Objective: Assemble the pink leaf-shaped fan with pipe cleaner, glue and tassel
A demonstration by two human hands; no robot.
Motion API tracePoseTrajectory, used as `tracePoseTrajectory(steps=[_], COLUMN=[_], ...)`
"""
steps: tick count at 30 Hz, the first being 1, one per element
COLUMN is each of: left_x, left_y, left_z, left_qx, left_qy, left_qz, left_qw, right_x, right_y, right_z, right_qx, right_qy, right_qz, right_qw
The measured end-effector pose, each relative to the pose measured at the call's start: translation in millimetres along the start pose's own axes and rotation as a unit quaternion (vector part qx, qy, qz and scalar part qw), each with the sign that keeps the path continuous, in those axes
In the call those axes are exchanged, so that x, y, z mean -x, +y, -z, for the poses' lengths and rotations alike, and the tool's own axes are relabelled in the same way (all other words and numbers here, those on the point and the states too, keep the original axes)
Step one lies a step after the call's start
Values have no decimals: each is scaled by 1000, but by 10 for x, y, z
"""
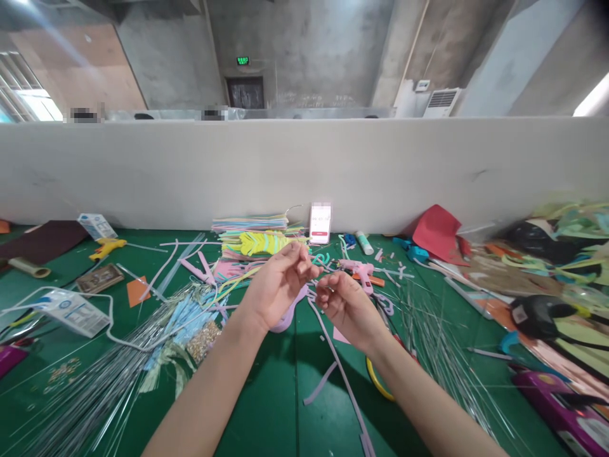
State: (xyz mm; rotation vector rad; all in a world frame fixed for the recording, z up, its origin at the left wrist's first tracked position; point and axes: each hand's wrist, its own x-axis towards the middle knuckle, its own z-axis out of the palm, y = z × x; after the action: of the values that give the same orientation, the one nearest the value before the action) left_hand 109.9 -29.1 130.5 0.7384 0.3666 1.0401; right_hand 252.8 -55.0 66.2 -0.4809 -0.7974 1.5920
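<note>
Centre: left hand and right hand, fingers curled; grasp: cannot tell. Lower centre: narrow lilac strips, one long, one short. Right of centre: one pink glue gun.

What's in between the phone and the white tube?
In the head view, a small blue thing and a thin green strip lie between the phone and the tube.
</note>
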Motion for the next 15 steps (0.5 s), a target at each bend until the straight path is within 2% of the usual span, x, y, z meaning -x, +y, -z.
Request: tracePoseTrajectory(steps=[6,11,15], left_x=[22,25,40], left_y=[-24,7,51], left_z=[-44,-55,-79], left_qx=[-2,-5,-6], left_qy=[5,35,46], left_qz=[5,-29,-31], left_qw=[1000,999,998], right_x=[-12,-14,8], right_y=[-19,-72,-150], right_z=[2,-22,-22], right_qx=[4,17,23], right_qy=[3,21,2], right_qz=[3,17,6], right_qw=[1000,999,1000])
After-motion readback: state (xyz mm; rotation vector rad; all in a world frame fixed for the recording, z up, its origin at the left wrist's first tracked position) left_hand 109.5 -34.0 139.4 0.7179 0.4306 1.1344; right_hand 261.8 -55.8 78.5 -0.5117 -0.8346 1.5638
